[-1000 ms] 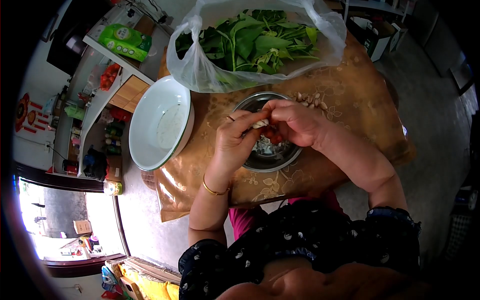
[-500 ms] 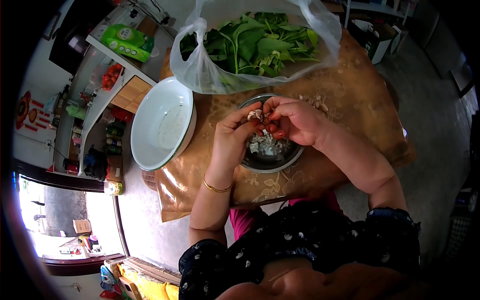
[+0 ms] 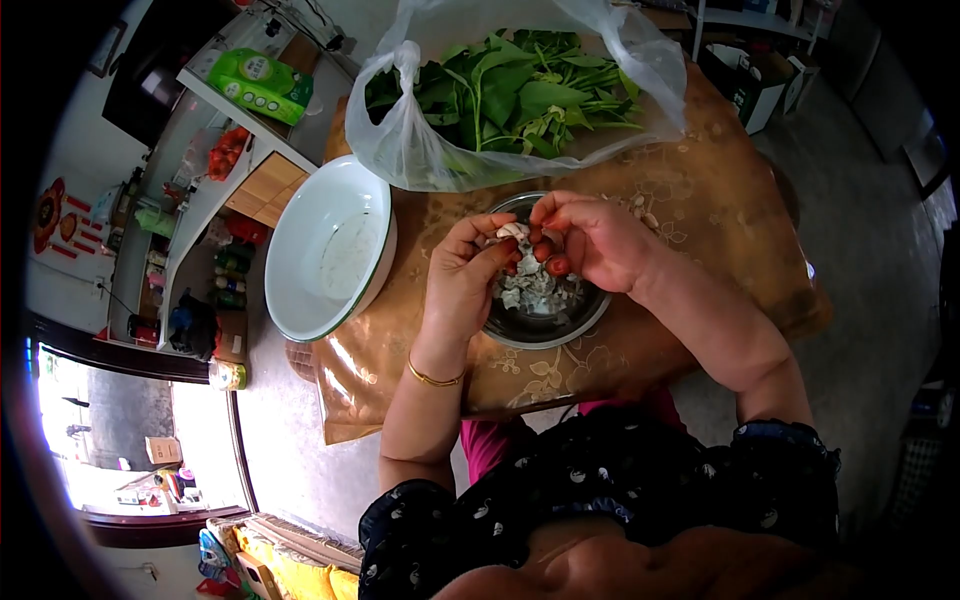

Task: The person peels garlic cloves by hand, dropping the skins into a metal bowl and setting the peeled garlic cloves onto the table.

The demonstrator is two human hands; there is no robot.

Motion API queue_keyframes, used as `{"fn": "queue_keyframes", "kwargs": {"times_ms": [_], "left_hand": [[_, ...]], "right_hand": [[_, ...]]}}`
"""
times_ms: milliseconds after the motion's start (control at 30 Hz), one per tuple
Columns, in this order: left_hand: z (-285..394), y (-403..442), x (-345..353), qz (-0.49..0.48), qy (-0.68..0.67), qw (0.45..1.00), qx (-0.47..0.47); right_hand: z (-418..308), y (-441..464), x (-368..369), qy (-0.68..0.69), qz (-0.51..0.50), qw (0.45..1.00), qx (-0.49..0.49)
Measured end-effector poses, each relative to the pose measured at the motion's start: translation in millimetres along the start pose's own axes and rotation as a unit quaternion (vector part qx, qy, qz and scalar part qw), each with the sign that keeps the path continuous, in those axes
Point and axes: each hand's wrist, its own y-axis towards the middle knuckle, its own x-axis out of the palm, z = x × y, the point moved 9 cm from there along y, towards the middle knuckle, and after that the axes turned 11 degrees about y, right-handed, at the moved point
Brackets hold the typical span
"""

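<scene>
Where our fingertips met a second ago, we now leave a gap: our left hand (image 3: pixel 464 264) pinches the pale garlic (image 3: pixel 513 230) over the metal bowl (image 3: pixel 542 329), while our right hand (image 3: pixel 606 242) is half-curled; we cannot tell whether it holds anything. We judge a pull just ended. Pale scraps (image 3: pixel 535 293) lie inside the rim. Left, the white basin (image 3: pixel 308 240) stands apart; right, the tablecloth (image 3: pixel 725 230) runs to its edge; just beyond the bowl, the plastic bag (image 3: pixel 432 168) hems us in.
</scene>
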Motion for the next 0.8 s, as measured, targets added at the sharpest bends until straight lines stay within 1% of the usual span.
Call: {"fn": "queue_keyframes", "kwargs": {"times_ms": [100, 200, 300, 433, 600, 733, 800], "left_hand": [[1, -1, -2, -0.001, 0.028, 1.000, 0.004], [3, -1, -4, 0.027, 0.050, 0.998, 0.012], [5, -2, -1, 0.038, 0.026, 0.999, 0.007], [6, 0, -5, 0.030, 0.076, 0.996, 0.036], [9, -2, -5, 0.043, 0.136, 0.988, 0.061], [8, -2, -1, 0.022, 0.153, 0.986, 0.061], [5, -4, 1, 0.017, 0.146, 0.987, 0.063]], "right_hand": [[0, 1, 1, -0.012, -0.006, 1.000, -0.010], [-1, 0, 2, -0.021, -0.004, 1.000, -0.014], [1, 0, 3, -0.040, -0.005, 0.999, -0.014], [2, -3, 9, -0.065, -0.001, 0.998, -0.022], [10, -4, 9, -0.103, -0.004, 0.995, 0.010], [14, -2, 7, -0.148, -0.013, 0.989, 0.014], [12, -5, 10, -0.189, 0.004, 0.982, 0.004]]}}
